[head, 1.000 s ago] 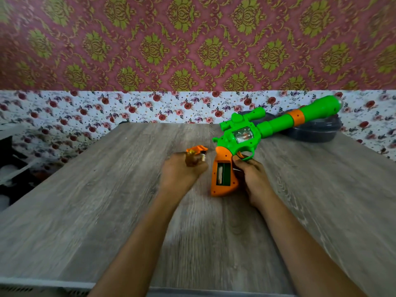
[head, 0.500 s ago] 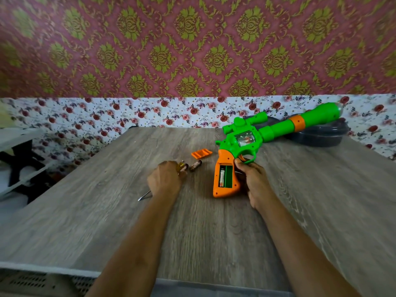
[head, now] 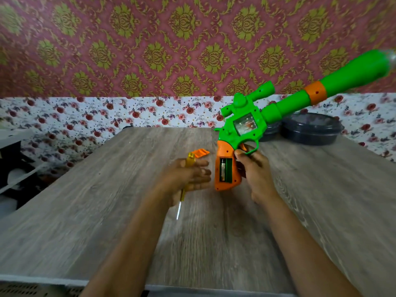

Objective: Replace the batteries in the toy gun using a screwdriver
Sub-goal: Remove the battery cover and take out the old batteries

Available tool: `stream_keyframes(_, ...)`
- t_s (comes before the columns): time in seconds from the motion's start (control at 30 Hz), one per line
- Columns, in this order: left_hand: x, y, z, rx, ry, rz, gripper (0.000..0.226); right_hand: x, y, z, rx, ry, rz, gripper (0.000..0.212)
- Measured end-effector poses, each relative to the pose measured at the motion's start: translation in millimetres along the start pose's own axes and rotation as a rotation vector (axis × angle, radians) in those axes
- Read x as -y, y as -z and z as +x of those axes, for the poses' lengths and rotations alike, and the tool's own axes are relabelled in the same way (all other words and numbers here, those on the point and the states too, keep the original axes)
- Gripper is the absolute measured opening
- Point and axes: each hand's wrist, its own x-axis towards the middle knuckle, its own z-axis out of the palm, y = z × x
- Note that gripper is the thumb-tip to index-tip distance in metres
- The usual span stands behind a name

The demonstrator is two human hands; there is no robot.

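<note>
Left hand [head: 186, 177], fingers stretched out, covers a yellow screwdriver [head: 189, 160] (grip unclear, blurred); orange cover [head: 200, 151] lies just beyond it. Apart to its right, right hand [head: 255, 170] grips the toy gun [head: 246, 123] handle, one battery [head: 223, 169] showing

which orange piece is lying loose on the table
The small ribbed orange cover beyond the left hand gripping the screwdriver; the orange handle and barrel ring are attached to the toy gun the right hand holds up.
</note>
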Motion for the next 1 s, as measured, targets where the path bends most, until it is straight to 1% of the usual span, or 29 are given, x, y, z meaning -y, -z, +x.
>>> stream_keyframes(0.07,6,-3,4,0.031,0.082,-0.031,0.021,1,0,0,0.031,0.092,-0.082,0.018)
stream_keyframes(0.17,13,-6,9,0.081,0.164,-0.094,0.021,0,-1,-4,0.094,0.246,-0.281,0.008)
stream_keyframes(0.23,16,-6,12,0.118,0.197,-0.129,0.025,-4,-5,-7,0.111,0.329,-0.416,0.035)
stream_keyframes(0.27,17,-6,13,0.126,0.207,-0.146,0.027,-5,-6,-8,0.119,0.374,-0.488,0.044)
stream_keyframes(0.3,18,-6,13,0.128,0.211,-0.166,0.029,-6,-7,-10,0.134,0.424,-0.556,0.048)
stream_keyframes(0.33,17,-5,13,0.134,0.204,-0.193,0.031,-3,-10,-13,0.149,0.474,-0.617,0.045)
stream_keyframes(0.4,16,-5,11,0.159,0.190,-0.269,0.033,0,-12,-16,0.161,0.578,-0.745,0.030)
stream_keyframes(0.43,15,-4,11,0.172,0.190,-0.305,0.034,3,-14,-18,0.165,0.623,-0.816,0.026)
stream_keyframes(0.5,13,-2,10,0.193,0.198,-0.349,0.034,10,-16,-23,0.184,0.692,-0.923,0.031)
stream_keyframes(0.57,13,0,11,0.203,0.202,-0.400,0.034,15,-17,-26,0.214,0.745,-0.959,0.036)
stream_keyframes(0.63,13,-1,12,0.197,0.202,-0.433,0.032,19,-17,-29,0.234,0.750,-0.966,0.036)
stream_keyframes(0.73,15,-4,13,0.168,0.181,-0.369,0.029,20,-18,-31,0.242,0.712,-0.987,0.033)
stream_keyframes(0.8,18,-4,17,0.141,0.174,-0.322,0.032,19,-18,-30,0.222,0.680,-0.963,0.027)
stream_keyframes(0.87,18,-3,18,0.110,0.157,-0.269,0.036,19,-16,-28,0.167,0.636,-0.917,0.024)
stream_keyframes(0.93,15,-3,17,0.042,0.100,-0.230,0.032,19,-13,-25,0.102,0.604,-0.885,0.024)
stream_keyframes(0.97,14,-3,17,-0.016,0.034,-0.165,0.027,18,-10,-23,0.076,0.590,-0.861,0.025)
stream_keyframes(1.0,13,0,18,-0.109,-0.070,-0.002,0.020,19,-8,-21,0.051,0.572,-0.830,0.026)
